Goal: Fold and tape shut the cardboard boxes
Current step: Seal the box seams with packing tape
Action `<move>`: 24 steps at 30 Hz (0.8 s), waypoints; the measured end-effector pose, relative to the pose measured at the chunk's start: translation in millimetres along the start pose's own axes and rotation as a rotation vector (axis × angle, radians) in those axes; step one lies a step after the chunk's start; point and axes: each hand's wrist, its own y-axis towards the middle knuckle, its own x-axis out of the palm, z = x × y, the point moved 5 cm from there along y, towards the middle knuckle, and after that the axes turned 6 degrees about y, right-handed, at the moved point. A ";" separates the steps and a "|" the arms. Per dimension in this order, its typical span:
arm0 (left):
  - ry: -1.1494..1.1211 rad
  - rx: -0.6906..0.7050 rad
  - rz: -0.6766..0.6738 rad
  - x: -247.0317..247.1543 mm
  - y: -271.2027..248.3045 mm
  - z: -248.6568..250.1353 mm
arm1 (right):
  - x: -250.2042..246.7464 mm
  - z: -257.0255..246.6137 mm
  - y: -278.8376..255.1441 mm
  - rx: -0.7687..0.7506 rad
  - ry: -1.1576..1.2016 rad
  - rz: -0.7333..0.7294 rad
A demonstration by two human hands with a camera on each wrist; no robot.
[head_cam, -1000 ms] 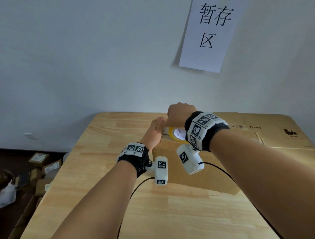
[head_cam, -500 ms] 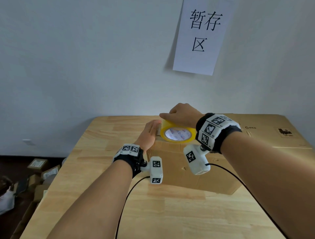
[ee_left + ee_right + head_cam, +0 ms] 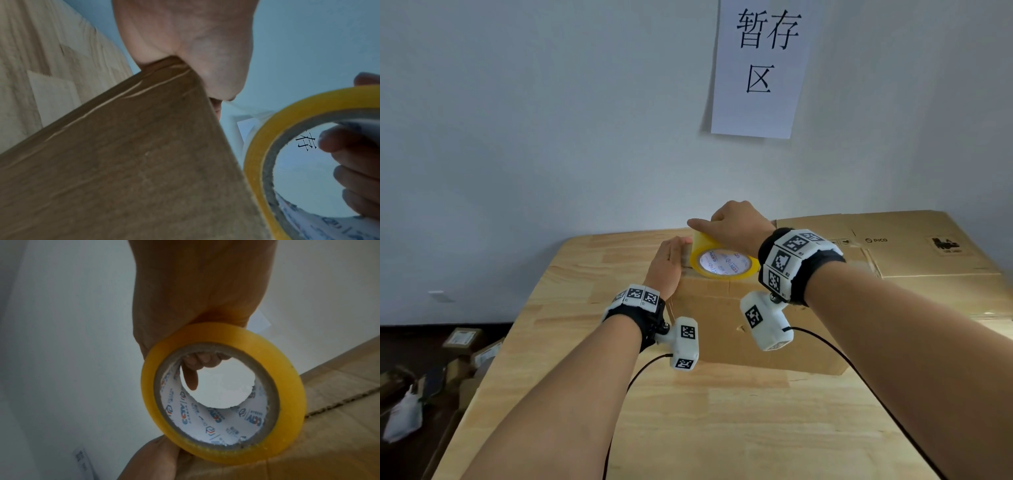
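Since half a second ago, little has shifted: the tape roll (image 3: 724, 262) is still held on edge on top of the cardboard box (image 3: 750, 329), at its far left end.

Tape roll: yellow, white printed core, hole facing the wearer. It is gripped by the right hand (image 3: 736, 226), fingers (image 3: 192, 376) curled through the core, forefinger laid along the top of the roll.

Cardboard box: brown, closed, set on the tabletop (image 3: 722, 428) near the back wall.

Left hand (image 3: 666, 265): laid against the box's left end, just beside the roll, fingers straight, nothing grasped. A strip of clear tape appears stretched between roll and hand in the left wrist view.

Flat cardboard sheets (image 3: 914, 246): stacked at right, behind the box.

Paper sign (image 3: 760, 68): fixed to the wall above.

Small boxes (image 3: 462, 339): on the floor, left.
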 end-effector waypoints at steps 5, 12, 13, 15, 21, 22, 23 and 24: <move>-0.005 -0.020 0.003 1.1 0.1 -2.9 | -0.2 -0.5 -1.3 -0.002 -0.012 0.009; 0.055 0.029 -0.031 2.4 2.4 -2.7 | -4.2 4.6 -1.5 -0.046 0.100 0.004; 0.081 0.042 -0.038 2.4 1.7 -2.0 | -4.3 4.9 -1.9 -0.047 0.106 0.006; 0.125 0.060 -0.050 2.3 1.6 -1.9 | -3.9 4.1 -1.9 -0.043 0.111 0.015; 0.169 0.087 -0.066 2.7 2.9 -2.0 | -8.9 2.3 -2.0 -0.034 0.022 0.035; 0.207 0.110 -0.074 4.0 3.2 -1.3 | -13.9 4.8 -2.8 -0.026 -0.009 0.038; 0.225 0.126 -0.072 5.3 4.0 -1.3 | -19.4 7.9 -4.0 -0.017 -0.048 0.039; 0.216 0.126 -0.064 5.9 4.7 -1.5 | -24.3 11.2 -5.4 -0.009 -0.096 0.038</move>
